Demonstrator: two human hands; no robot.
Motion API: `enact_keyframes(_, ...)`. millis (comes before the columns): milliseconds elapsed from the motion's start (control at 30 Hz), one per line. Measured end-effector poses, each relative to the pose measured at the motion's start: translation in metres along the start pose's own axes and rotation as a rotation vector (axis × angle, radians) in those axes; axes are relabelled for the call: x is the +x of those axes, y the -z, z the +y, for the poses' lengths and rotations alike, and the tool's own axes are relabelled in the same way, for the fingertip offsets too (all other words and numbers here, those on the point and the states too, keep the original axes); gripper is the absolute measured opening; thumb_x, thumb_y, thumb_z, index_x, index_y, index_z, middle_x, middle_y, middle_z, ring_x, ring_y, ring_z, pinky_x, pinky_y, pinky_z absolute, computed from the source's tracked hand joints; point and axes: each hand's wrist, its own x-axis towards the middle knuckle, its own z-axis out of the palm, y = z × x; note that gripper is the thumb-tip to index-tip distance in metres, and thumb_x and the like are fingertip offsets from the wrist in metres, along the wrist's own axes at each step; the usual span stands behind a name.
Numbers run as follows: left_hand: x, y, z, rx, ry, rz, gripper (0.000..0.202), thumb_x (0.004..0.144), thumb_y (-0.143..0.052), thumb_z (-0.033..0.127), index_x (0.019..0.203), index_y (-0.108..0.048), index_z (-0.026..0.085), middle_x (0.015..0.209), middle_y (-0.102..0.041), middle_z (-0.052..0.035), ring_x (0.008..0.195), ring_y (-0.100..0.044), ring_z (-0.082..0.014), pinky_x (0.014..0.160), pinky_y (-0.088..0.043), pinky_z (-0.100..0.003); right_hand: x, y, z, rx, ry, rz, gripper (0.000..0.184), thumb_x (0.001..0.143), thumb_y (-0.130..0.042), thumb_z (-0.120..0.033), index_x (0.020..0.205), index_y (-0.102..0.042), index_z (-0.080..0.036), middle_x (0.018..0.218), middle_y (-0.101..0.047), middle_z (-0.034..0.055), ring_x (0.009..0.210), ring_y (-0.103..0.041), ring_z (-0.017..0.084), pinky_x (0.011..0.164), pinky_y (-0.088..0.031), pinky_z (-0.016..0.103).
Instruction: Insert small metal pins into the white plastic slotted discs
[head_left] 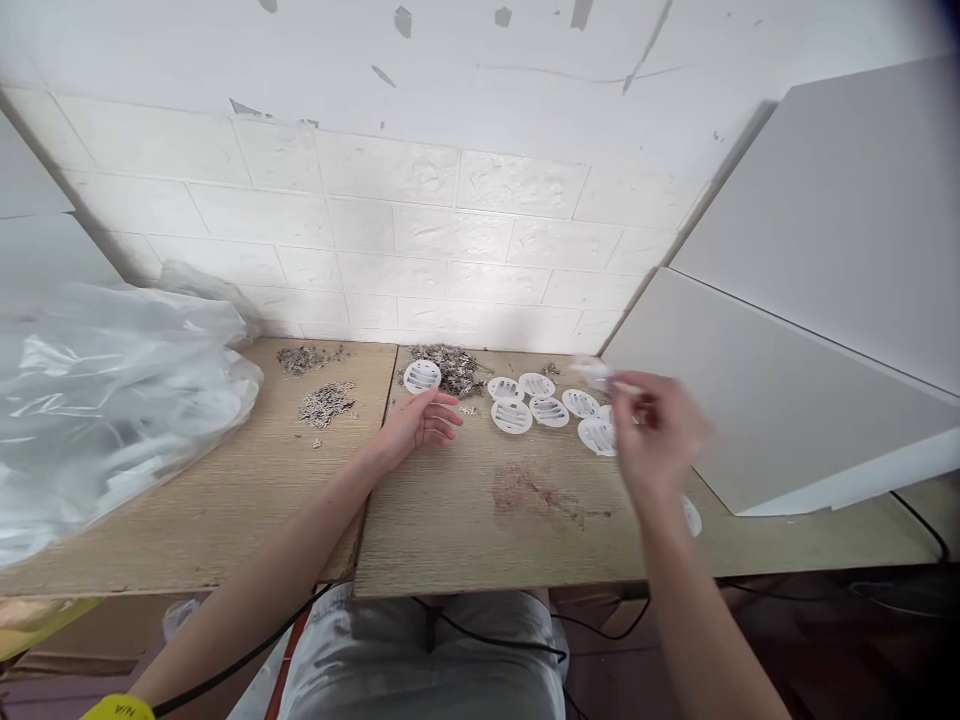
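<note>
My left hand (422, 428) rests near the seam of the tabletop, its fingers loosely stretched apart. Just beyond its thumb, a white round slotted disc (422, 376) lies against a heap of small metal pieces (459, 370); whether the thumb touches it I cannot tell. My right hand (656, 430), smeared by motion, is closed on a blurred white disc (592, 373) above the table. Below and left of that hand lie several more white slotted discs (549, 411), with metal strips showing in their slots. Another disc (691, 516) is partly hidden behind my right wrist.
Two smaller piles of metal pieces (327, 402) lie on the left board. A large clear plastic bag (127, 390) covers the far left. Pale grey panels or boxes (810, 390) stand at the right. A white brick-patterned wall (450, 230) closes off the back. Cables hang below the table's front edge.
</note>
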Motion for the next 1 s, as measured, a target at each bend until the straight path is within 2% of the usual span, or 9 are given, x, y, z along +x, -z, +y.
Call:
enact_keyframes(133,-0.003,-0.003,0.001,-0.08,0.091,-0.084,0.066,0.084,-0.046,0.069,0.123,-0.056,0.016,0.097,-0.072,-0.0141,0.071,-0.069,-0.0227,0.057,-0.054,-0.033,-0.02,-0.055,-0.06,0.306,0.465,-0.516,0.024,0.094,-0.047,-0.028,0.094,-0.071,-0.023,0.095,-0.072,0.009,0.089,-0.064,0.021,0.082,-0.05,0.036)
enact_keyframes(233,-0.002,0.0,0.0,-0.113,0.03,0.033,0.041,0.086,-0.06,0.044,0.114,-0.062,0.015,0.094,-0.071,-0.012,0.07,-0.066,-0.0175,0.056,-0.053,-0.027,-0.031,-0.088,-0.077,0.501,0.676,-0.613,0.021,0.095,-0.052,-0.032,0.093,-0.07,-0.023,0.096,-0.072,0.0058,0.093,-0.064,0.017,0.079,-0.049,0.029)
enact_keyframes(333,0.002,0.003,-0.001,-0.074,-0.021,0.165,0.035,0.077,-0.067,0.015,0.111,-0.062,0.013,0.09,-0.07,-0.0096,0.065,-0.064,-0.0145,0.052,-0.051,-0.024,-0.031,-0.104,-0.07,0.47,0.454,-0.543,0.025,0.096,-0.051,-0.037,0.096,-0.07,-0.02,0.093,-0.071,0.0055,0.085,-0.064,0.016,0.073,-0.048,0.027)
enact_keyframes(433,0.003,0.002,0.0,-0.029,-0.037,0.226,0.04,0.075,-0.065,0.013,0.115,-0.058,0.014,0.097,-0.071,-0.011,0.07,-0.065,-0.0167,0.052,-0.052,-0.026,-0.028,-0.108,-0.054,0.148,0.194,-0.557,0.025,0.095,-0.051,-0.035,0.097,-0.071,-0.021,0.096,-0.07,0.0068,0.09,-0.062,0.02,0.071,-0.046,0.029)
enact_keyframes(533,0.002,-0.002,0.001,0.027,-0.028,0.217,0.037,0.076,-0.065,0.015,0.112,-0.059,0.014,0.1,-0.071,-0.0119,0.07,-0.064,-0.016,0.052,-0.052,-0.025,-0.027,-0.109,-0.044,-0.12,0.193,-0.703,0.023,0.093,-0.054,-0.033,0.102,-0.072,-0.02,0.102,-0.069,0.01,0.102,-0.057,0.025,0.072,-0.044,0.031)
enact_keyframes(633,0.001,-0.002,0.002,0.047,-0.02,0.222,0.033,0.075,-0.064,0.017,0.108,-0.06,0.014,0.101,-0.071,-0.0121,0.071,-0.064,-0.0153,0.053,-0.052,-0.024,-0.029,-0.112,-0.041,-0.209,0.219,-0.792,0.024,0.093,-0.051,-0.027,0.101,-0.073,-0.019,0.102,-0.067,0.0114,0.103,-0.054,0.025,0.073,-0.043,0.031)
enact_keyframes(733,0.0,-0.001,0.002,0.078,-0.025,0.229,0.035,0.076,-0.064,0.022,0.11,-0.06,0.015,0.098,-0.071,-0.0112,0.066,-0.062,-0.0133,0.048,-0.048,-0.021,-0.03,-0.115,-0.042,-0.183,0.238,-0.819,0.025,0.094,-0.049,-0.024,0.099,-0.074,-0.019,0.099,-0.067,0.0109,0.1,-0.054,0.025,0.077,-0.041,0.032)
enact_keyframes(833,-0.001,-0.002,0.001,0.115,-0.041,0.198,0.038,0.08,-0.063,0.035,0.113,-0.058,0.017,0.089,-0.072,-0.0093,0.052,-0.054,-0.0101,0.038,-0.032,-0.018,-0.03,-0.116,-0.042,-0.08,0.223,-0.782,0.024,0.093,-0.051,-0.023,0.092,-0.074,-0.018,0.094,-0.068,0.0103,0.096,-0.055,0.024,0.076,-0.04,0.032)
enact_keyframes(1000,-0.001,-0.005,-0.004,0.222,-0.071,0.192,0.048,0.082,-0.058,0.053,0.115,-0.054,0.019,0.084,-0.07,-0.0077,0.048,-0.048,-0.0091,0.038,-0.024,-0.018,-0.031,-0.112,-0.046,0.395,-0.005,-0.693,0.017,0.087,-0.054,-0.024,0.084,-0.07,-0.018,0.083,-0.07,0.0048,0.077,-0.057,0.017,0.069,-0.04,0.029)
